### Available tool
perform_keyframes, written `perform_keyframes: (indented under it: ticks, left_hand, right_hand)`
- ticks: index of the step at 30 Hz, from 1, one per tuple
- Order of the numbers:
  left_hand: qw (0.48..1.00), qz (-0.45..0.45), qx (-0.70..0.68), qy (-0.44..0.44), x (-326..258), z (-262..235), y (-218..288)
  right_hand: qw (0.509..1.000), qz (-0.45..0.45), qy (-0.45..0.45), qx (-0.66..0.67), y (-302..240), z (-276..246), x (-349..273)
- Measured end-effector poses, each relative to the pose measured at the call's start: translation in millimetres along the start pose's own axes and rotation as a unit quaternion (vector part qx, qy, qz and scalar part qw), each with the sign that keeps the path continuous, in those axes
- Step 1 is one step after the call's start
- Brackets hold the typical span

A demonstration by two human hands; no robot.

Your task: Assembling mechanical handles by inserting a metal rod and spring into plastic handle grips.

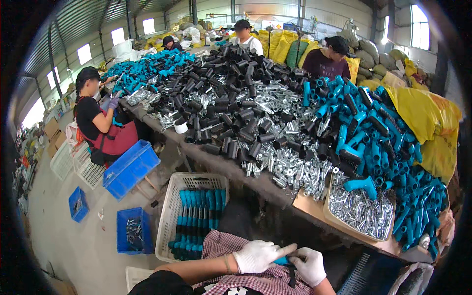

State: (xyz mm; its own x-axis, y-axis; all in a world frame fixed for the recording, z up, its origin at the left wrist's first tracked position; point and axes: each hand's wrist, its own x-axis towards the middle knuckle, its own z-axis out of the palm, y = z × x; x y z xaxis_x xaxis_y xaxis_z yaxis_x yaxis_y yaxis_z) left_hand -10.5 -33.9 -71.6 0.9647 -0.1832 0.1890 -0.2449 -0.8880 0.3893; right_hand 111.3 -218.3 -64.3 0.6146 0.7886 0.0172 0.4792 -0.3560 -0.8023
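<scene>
Both my hands are over my lap in white gloves with bare fingertips. My left hand points its index finger to the right, its other fingers curled under and partly hidden. My right hand is closed, thumb and index bent together. Between them shows a small part of a teal plastic handle with a black section below; the hands cover most of it. A checked cloth covers my lap. Beside my left arm, a white crate holds rows of teal-and-black handles.
The long table is heaped with black sleeves, metal parts and teal handles. A tray of small metal pieces stands at the near right edge. Blue bins stand left. Several people work around the table.
</scene>
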Motion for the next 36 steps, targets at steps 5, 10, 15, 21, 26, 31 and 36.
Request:
perform_keyframes:
  ticks: [5,10,15,21,26,31,36]
  left_hand:
    - [0.999,0.022,-0.013,0.029,-2,5,4]
    - [1.000,0.011,0.003,0.015,0,6,4]
    - [0.999,-0.003,-0.035,0.021,-8,8,-1]
    - [1.000,-0.008,-0.018,-0.017,-5,4,-3]
    - [1.000,-0.009,-0.009,-0.009,-7,6,-10]
    - [1.000,0.000,0.010,-0.018,-5,3,-10]
    - [1.000,0.013,0.005,0.017,-6,3,-8]
  right_hand:
    - [0.999,0.040,0.005,-0.004,14,3,1]
    - [0.998,0.011,0.061,0.022,6,20,0]
    - [0.997,0.001,0.080,0.021,11,28,-4]
    - [0.996,0.089,-0.028,-0.001,-1,11,11]
    - [0.998,0.017,-0.053,-0.020,13,9,17]
    - [0.999,0.032,-0.027,0.022,12,17,16]
    - [0.999,-0.015,-0.011,0.045,9,11,7]
